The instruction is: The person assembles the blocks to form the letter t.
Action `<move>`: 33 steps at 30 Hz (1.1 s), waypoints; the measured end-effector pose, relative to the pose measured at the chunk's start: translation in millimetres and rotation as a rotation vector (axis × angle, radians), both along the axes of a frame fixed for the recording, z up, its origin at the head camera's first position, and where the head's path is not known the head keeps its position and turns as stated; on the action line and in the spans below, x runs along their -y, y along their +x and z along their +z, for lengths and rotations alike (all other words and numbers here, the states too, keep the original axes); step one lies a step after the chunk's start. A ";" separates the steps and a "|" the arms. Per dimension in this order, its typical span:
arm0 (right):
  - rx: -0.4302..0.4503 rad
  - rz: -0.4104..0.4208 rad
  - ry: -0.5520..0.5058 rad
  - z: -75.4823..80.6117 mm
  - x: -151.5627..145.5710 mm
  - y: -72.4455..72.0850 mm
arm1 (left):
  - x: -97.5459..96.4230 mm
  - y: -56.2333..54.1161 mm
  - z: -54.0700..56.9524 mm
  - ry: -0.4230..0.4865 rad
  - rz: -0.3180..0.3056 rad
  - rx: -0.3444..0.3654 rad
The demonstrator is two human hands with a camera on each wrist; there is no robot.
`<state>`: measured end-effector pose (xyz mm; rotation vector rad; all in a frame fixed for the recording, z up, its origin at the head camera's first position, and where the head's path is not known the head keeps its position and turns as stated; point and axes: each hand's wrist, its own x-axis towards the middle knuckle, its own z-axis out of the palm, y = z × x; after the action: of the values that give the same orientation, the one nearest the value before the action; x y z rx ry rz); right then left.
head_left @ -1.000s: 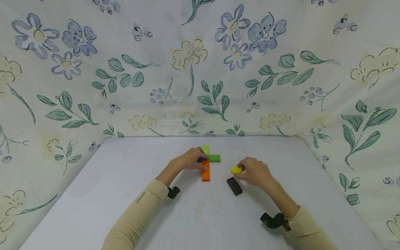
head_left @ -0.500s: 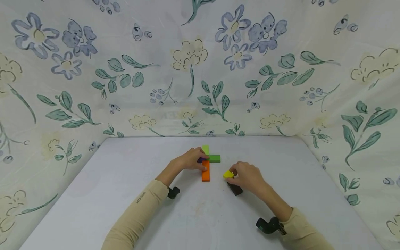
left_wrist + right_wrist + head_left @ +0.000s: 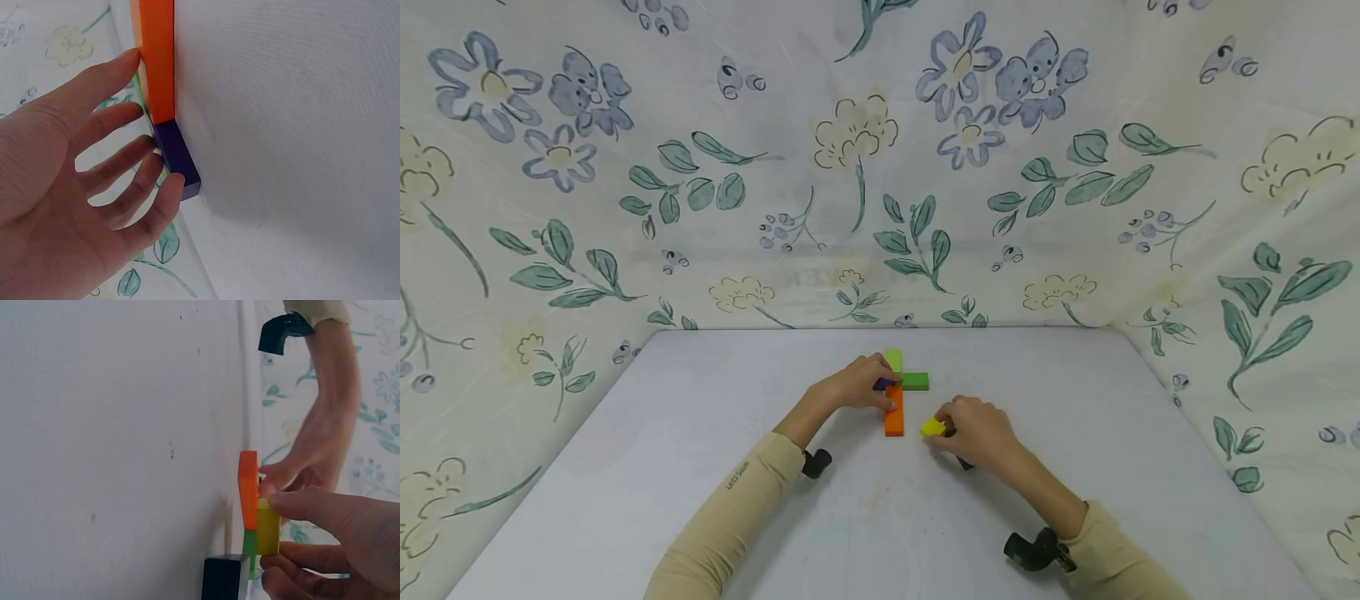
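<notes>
My right hand [image 3: 981, 431] pinches a small yellow block [image 3: 933, 427] between thumb and fingers, to the right of the orange block [image 3: 894, 417]. In the right wrist view the yellow block [image 3: 269, 528] is held above the table. My left hand [image 3: 859, 382] rests its fingertips on the orange and purple blocks, its fingers loosely spread. The purple block [image 3: 178, 153] meets the orange block's end. A green block [image 3: 915, 382] extends rightward and a light green block [image 3: 892, 360] points to the back, forming a cross shape with them.
A black block [image 3: 222, 578] lies on the white table [image 3: 850, 533], mostly hidden beneath my right hand in the head view. Floral cloth [image 3: 790, 167] hangs behind and along both sides. A black wrist camera [image 3: 1033, 550] sits on my right wrist.
My right hand has carried the yellow block left and nearer to me, toward the orange block, now covering most of the black block. The left hand has stayed in place.
</notes>
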<state>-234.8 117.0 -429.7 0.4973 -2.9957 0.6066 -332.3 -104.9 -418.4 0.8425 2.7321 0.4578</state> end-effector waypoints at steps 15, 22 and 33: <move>0.018 0.028 0.002 -1.8 19.7 7.1 | 0.8 -2.4 -2.5 -0.003 -0.012 -0.014; 0.047 0.046 -0.005 -4.0 28.0 10.4 | 1.3 -2.1 -3.7 0.002 -0.023 -0.011; 0.042 0.059 -0.001 -7.1 36.9 10.5 | 0.6 0.2 -0.7 0.000 -0.010 -0.013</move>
<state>-224.3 80.1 -436.8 0.5825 -3.0299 0.6309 -332.2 -105.6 -419.1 0.8612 2.7384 0.4516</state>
